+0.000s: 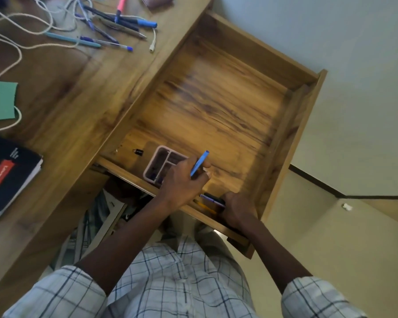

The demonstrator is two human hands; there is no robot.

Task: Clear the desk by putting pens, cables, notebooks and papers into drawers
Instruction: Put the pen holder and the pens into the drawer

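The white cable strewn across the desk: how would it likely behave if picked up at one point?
The thin white cable lies in loose loops, so it's probably floppy and would trail. It runs among the pens, so lifting may drag them.

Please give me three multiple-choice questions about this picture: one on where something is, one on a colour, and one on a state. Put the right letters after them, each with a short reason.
1. Where is the pink tray?
A. on the desk
B. in the drawer
C. on the floor

2. What colour is the pen in the left hand?
A. blue
B. red
C. yellow

3. How is the drawer?
A. shut
B. pulled open
C. taken out and on the floor

Answers:
1 B, the tray sits on the drawer bottom, beside the left hand.
2 A, the barrel between the fingers is blue.
3 B, its wooden bottom shows, and both hands, the right hand too, reach into it.
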